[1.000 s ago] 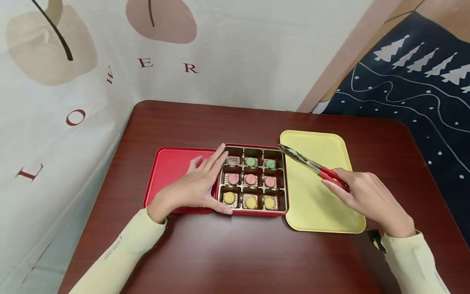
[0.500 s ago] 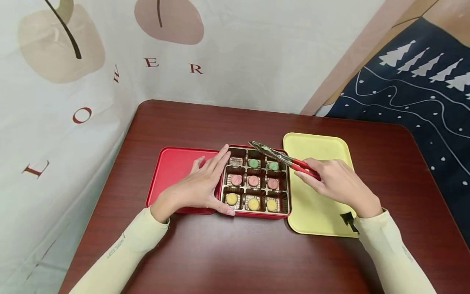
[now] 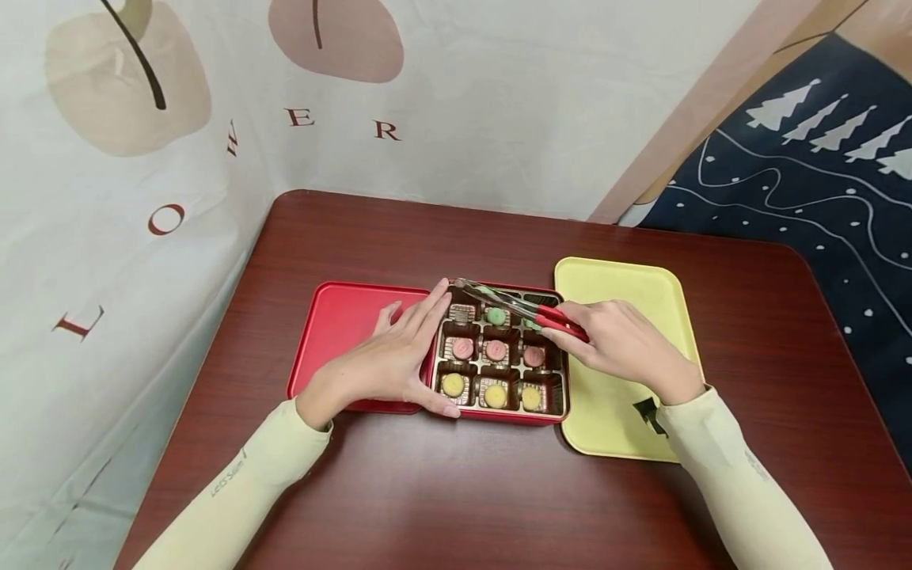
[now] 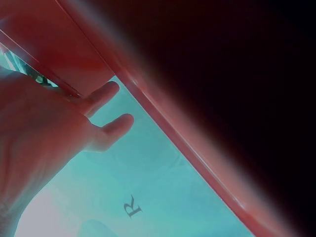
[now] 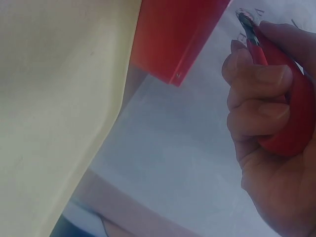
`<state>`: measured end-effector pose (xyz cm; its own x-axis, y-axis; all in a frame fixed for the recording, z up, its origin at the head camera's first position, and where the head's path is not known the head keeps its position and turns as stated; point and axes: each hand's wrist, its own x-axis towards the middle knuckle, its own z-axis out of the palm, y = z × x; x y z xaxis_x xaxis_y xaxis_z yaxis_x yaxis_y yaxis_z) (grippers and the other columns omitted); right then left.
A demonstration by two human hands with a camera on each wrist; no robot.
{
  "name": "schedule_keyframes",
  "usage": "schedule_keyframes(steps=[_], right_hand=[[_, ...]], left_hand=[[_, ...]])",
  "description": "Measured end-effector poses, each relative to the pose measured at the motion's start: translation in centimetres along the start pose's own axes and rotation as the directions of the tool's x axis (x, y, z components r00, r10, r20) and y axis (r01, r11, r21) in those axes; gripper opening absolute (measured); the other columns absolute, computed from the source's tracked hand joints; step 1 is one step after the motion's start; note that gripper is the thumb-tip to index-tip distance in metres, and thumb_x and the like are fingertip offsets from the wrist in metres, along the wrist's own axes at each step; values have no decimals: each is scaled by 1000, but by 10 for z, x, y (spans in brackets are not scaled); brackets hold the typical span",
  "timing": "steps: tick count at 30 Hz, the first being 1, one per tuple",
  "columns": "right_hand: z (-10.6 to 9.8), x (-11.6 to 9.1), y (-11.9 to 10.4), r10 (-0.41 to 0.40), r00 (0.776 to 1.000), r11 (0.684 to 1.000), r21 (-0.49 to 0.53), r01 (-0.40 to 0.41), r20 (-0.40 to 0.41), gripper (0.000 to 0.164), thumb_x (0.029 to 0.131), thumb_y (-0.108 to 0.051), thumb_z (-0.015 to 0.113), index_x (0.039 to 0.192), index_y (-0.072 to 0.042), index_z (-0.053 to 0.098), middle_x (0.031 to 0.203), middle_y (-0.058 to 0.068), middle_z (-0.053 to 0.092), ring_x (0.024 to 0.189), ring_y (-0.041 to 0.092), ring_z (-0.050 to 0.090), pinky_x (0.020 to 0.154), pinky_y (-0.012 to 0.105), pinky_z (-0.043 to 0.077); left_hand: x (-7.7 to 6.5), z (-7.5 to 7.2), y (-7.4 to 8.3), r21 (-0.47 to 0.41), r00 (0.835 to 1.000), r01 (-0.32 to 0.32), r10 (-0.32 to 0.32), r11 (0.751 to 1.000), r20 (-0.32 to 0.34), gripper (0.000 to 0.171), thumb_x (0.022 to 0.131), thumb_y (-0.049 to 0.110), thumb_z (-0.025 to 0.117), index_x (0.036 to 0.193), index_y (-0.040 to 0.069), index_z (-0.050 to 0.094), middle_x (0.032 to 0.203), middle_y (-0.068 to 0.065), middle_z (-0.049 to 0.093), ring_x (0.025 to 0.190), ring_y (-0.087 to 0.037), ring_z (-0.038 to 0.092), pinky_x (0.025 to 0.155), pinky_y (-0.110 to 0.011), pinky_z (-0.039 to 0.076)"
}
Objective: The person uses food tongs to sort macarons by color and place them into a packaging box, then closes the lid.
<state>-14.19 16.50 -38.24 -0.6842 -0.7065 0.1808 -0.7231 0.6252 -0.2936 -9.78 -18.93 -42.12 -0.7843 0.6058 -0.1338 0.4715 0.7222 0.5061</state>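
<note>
A red box [image 3: 513, 419] with a brown and gold compartment insert [image 3: 476, 370] holds small round candies: yellow ones [image 3: 495, 396] in front, pink ones [image 3: 496, 350] in the middle, green ones [image 3: 495, 316] at the back. My left hand [image 3: 388, 360] spans the box's left side, fingers fairly straight toward the back corner and thumb along the front edge. Curled round the red handles of metal-tipped tongs [image 3: 509, 302], my right hand [image 3: 627, 340] is over the box's right edge. The tips lie over the back-left compartment, where no candy shows; I cannot tell whether they hold anything.
A red lid or tray [image 3: 342, 324] lies left of the box, partly under the left forearm's reach. Right of the box is a yellow tray [image 3: 627, 277] beneath the right arm. All stand on a brown wooden table [image 3: 470, 491], with a printed curtain [image 3: 499, 119] behind.
My right hand has moved left with the tongs, from over the yellow tray to across the box's back row. The left hand stays at the box's left side.
</note>
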Motion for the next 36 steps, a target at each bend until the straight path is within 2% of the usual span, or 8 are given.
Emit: schedule_keyframes(steps=[9,15,21,30,36], right_hand=[[8,5,0,2,1000,1000,18,-3,15,33,102,-30,80,80,-20,57,59,-14,37,51,7,37,50,32,33],[12,7,1,-1,1000,1000,27,0,30,32,102,-29,80,81,-19,57,59,-14,37,52,6,37,50,32,32],[13,9,0,5,999,999,31,-6,32,31,101,-30,80,83,-19,58,58,-14,38,51,7,38,49,32,32],[13,8,0,39,998,999,32,-40,43,32,100,-33,81,84,-17,58,58,-12,40,51,9,38,49,33,33],[16,3,-3,118,992,993,10,-119,42,35,100,-39,80,89,-12,60,58,-8,41,51,13,40,49,34,34]], left_hand=[[1,0,0,14,1000,-18,18,1000,-1,159,70,89,82,175,6,-4,182,-6,-17,165,-30,15,126,-66,9],[1,0,-1,5,1000,-8,8,1000,11,158,71,87,83,175,7,-5,182,-6,-16,166,-29,7,127,-65,7],[1,0,-1,8,1000,-7,6,1000,12,157,71,86,83,175,7,-4,182,-8,-16,167,-31,7,127,-64,7],[1,-1,-1,8,1000,-11,11,1000,12,155,72,87,82,175,4,1,181,-5,-19,167,-27,2,127,-66,8],[0,0,-2,9,1000,-2,2,1000,11,156,71,87,82,175,5,-1,181,-6,-17,167,-29,5,127,-65,8]])
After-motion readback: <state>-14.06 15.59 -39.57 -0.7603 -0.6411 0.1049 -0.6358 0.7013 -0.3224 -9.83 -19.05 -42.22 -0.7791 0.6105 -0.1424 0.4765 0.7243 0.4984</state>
